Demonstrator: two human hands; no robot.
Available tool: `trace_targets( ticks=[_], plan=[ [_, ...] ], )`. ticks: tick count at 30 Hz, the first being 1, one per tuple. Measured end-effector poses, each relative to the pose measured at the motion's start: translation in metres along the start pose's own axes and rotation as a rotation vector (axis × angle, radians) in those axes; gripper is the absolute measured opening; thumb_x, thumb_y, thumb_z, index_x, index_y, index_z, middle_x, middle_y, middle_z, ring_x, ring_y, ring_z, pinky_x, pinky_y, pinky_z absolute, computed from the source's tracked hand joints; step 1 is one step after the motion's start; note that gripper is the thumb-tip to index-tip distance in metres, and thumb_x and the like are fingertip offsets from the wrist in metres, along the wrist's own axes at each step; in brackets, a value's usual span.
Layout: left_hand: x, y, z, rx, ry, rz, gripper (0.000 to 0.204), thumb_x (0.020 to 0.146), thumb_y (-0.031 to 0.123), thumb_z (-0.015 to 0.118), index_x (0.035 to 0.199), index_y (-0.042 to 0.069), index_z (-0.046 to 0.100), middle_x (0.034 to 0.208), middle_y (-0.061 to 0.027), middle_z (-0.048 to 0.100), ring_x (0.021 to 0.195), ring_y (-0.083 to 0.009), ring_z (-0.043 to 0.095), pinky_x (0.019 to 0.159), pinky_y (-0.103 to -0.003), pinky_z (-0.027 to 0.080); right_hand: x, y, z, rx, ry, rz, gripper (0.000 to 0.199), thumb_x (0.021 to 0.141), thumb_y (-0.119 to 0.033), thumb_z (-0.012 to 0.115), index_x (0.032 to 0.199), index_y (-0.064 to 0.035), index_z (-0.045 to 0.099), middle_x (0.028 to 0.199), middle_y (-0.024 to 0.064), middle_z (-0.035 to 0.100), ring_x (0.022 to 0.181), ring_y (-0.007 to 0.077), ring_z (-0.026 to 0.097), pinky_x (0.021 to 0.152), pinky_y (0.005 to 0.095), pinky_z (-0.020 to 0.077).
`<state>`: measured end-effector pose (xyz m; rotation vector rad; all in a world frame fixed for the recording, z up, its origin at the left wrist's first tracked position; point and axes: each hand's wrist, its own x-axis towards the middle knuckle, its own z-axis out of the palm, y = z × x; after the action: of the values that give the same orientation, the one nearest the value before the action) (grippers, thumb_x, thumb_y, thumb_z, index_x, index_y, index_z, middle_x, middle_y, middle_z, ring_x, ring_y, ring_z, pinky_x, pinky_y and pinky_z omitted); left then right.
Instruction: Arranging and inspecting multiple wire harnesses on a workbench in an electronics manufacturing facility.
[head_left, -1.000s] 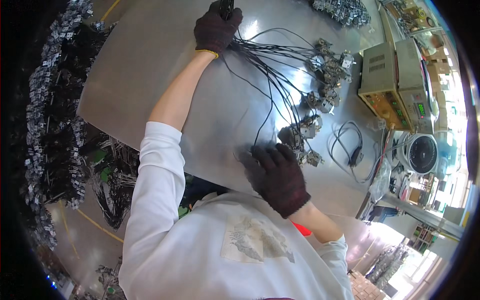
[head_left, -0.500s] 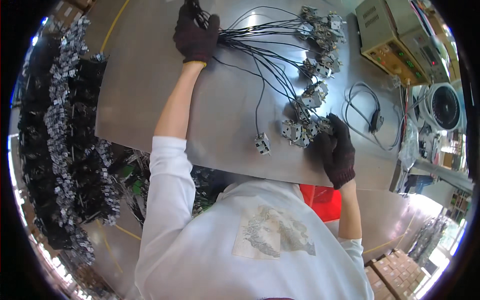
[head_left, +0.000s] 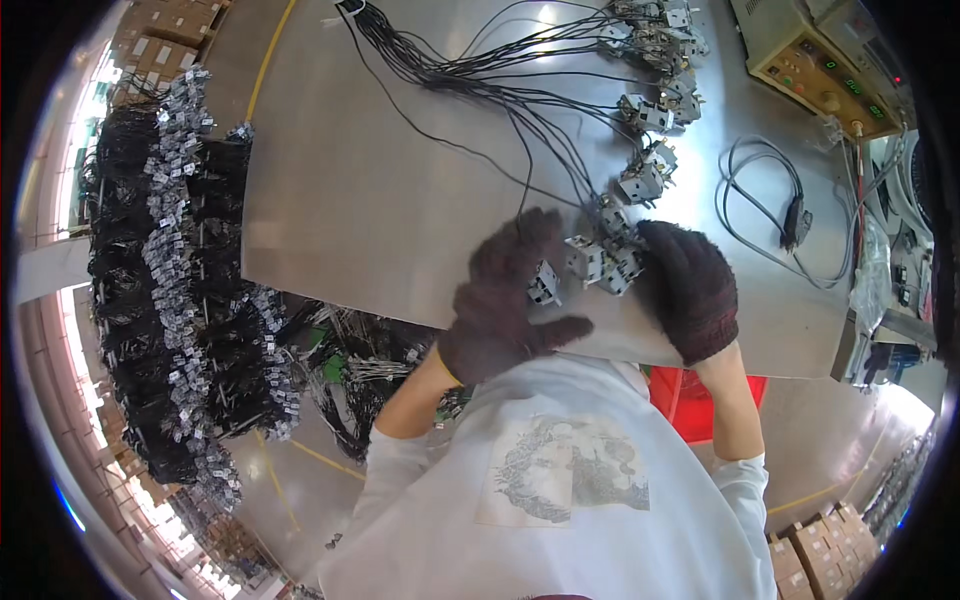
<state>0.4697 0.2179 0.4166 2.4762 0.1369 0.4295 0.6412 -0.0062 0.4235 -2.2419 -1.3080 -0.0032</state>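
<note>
Several small grey metal socket-like blocks [head_left: 585, 258] on black cables [head_left: 470, 82] lie in a curved row on the metal table. Over the near edge, my left hand [head_left: 505, 305], in a dark knit glove, is open with its thumb stretched out. It is right beside a single block [head_left: 543, 284] at the left of the group; whether it touches it I cannot make out. My right hand [head_left: 692, 292], gloved alike, curves round the right side of the near blocks, fingers apart and nothing visibly gripped. The cables gather into a bundle at the far left.
A looped grey cable with a black plug [head_left: 797, 222] lies at the right. Behind it stands a test instrument [head_left: 822, 80] with lit displays. A red bin [head_left: 690, 400] sits below the near edge. Racks of hanging cabled blocks [head_left: 180, 270] stand at the left.
My left hand has let go of the cable bundle at the far side and come back to the near blocks. The right hand stays by the blocks. The view has shifted a little.
</note>
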Motion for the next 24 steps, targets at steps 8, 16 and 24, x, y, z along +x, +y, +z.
trace_targets(
  ticks=[8, 16, 24],
  plan=[
    [-0.017, -0.017, 0.014, -0.029, 0.032, 0.07, 0.087, 0.069, 0.026, 0.101, 0.146, 0.012, 0.065, 0.146, -0.0145, 0.064, 0.127, -0.0381, 0.068, 0.096, -0.047, 0.062, -0.006, -0.044, 0.018, 0.085, -0.005, 0.018, 0.053, 0.096, -0.015, 0.081, 0.146, -0.0052, 0.066, 0.103, 0.0137, 0.079, 0.078, 0.0327, 0.075, 0.068, 0.0445, 0.0596],
    [-0.025, -0.024, -0.009, -0.13, -0.205, -0.236, 0.05, 0.079, 0.033, 0.095, 0.122, 0.013, 0.08, 0.129, -0.0117, 0.076, 0.126, -0.0324, 0.07, 0.104, -0.045, 0.059, 0.008, -0.062, 0.023, 0.102, -0.036, 0.071, 0.039, 0.101, -0.022, 0.075, 0.138, -0.0097, 0.07, 0.094, 0.0133, 0.078, 0.076, 0.0338, 0.076, 0.065, 0.0471, 0.0601],
    [-0.02, -0.022, -0.01, -0.207, -0.072, -0.214, 0.052, 0.077, 0.024, 0.101, 0.114, 0.01, 0.068, 0.112, -0.0119, 0.082, 0.093, -0.0312, 0.082, 0.081, -0.042, 0.066, 0.05, -0.057, 0.017, 0.091, -0.398, 0.158, 0.021, 0.105, -0.024, 0.067, 0.118, -0.0091, 0.073, 0.096, 0.0216, 0.077, 0.087, 0.042, 0.076, 0.078, 0.0537, 0.0604]
  ],
)
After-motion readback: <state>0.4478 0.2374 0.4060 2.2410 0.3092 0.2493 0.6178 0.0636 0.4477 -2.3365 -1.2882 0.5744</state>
